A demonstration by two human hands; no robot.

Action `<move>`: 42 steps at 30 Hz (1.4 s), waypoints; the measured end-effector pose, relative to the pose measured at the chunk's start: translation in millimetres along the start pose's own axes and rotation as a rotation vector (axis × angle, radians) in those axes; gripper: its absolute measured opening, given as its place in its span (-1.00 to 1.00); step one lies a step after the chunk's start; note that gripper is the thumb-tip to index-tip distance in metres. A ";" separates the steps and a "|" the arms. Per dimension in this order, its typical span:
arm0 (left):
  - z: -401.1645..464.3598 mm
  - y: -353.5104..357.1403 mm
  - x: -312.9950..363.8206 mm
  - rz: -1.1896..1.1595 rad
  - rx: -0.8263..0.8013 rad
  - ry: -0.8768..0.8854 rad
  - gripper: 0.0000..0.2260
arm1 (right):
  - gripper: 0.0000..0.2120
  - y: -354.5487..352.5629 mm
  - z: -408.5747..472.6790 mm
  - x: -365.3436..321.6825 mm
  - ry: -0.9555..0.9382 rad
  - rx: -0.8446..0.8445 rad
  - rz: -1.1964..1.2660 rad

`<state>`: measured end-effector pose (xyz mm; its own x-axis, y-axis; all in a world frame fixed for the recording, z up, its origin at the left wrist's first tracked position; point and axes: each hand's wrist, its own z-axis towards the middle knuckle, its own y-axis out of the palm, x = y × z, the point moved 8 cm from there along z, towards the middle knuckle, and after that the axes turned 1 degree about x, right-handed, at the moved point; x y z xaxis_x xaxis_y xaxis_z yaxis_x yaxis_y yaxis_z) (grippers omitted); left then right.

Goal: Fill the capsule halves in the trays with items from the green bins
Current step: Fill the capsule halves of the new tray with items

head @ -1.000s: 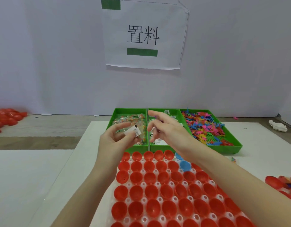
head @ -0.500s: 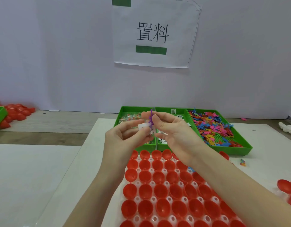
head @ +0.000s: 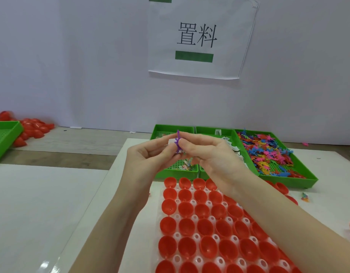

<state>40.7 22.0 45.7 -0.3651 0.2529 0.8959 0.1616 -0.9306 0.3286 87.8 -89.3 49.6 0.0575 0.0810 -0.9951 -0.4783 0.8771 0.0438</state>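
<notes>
While both hands meet at the frame's centre, the left hand [head: 150, 154] pinches a small white packet [head: 171, 142] and the right hand [head: 211, 154] pinches a purple figure [head: 177, 141] against it, probably pairing the two items so they drop together. They hover above the three green bins [head: 284, 174], whose far rims sit near the wall, leaving little room behind. Below, the tray [head: 177, 235] of red capsule halves [head: 187, 226] fills the lower centre, cups upward and seemingly unfilled. Bare bench [head: 42, 203] lies lower left; loose red halves [head: 32, 128] and another green bin [head: 4, 138] crowd the left edge.
</notes>
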 end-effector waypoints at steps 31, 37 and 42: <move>10.5 -42.0 -104.5 0.792 -0.033 -0.239 -0.93 | -0.94 11.5 44.5 58.8 -0.052 -0.028 -1.099; 11.1 -39.4 -102.2 0.854 -0.040 -0.197 -0.85 | -0.89 13.3 48.2 58.1 -0.023 -0.010 -1.223; 10.2 -40.1 -103.4 0.854 -0.051 -0.216 -0.91 | -0.85 35.2 51.2 52.3 -0.063 -0.119 -1.397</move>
<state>81.4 35.8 -57.0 0.0438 -0.4948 0.8679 0.2567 -0.8340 -0.4884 118.8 -29.9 3.6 0.5782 -0.7899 -0.2041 -0.0641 0.2055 -0.9766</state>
